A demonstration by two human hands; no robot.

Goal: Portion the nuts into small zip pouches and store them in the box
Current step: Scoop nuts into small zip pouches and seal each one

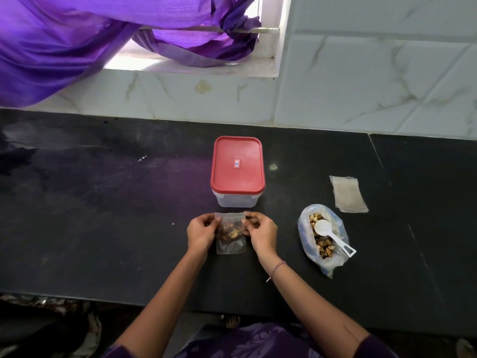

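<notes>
Nuts (230, 231) show through the small zip pouch (231, 245) that we hold low at the bench (103, 215), just in front of the box (237, 200); whether its bottom edge rests on the bench we cannot tell. Our left hand (200, 232) pinches the pouch's left top corner and our right hand (262, 233) pinches the right one, fingers curled onto the strip. We judge this two-sided grip keeps the mouth level and taut, so the zip can be pressed closed without a spill. The box stands with its red lid (237, 164) on, so it will need opening before the pouch goes in. To the right, well apart from our hands, the big bag (329, 266) lies open with the white scoop (333, 237) resting in it, handle out over the edge, ready for another portion. Beyond it the empty pouches (348, 193) lie stacked flat, near our right side.
</notes>
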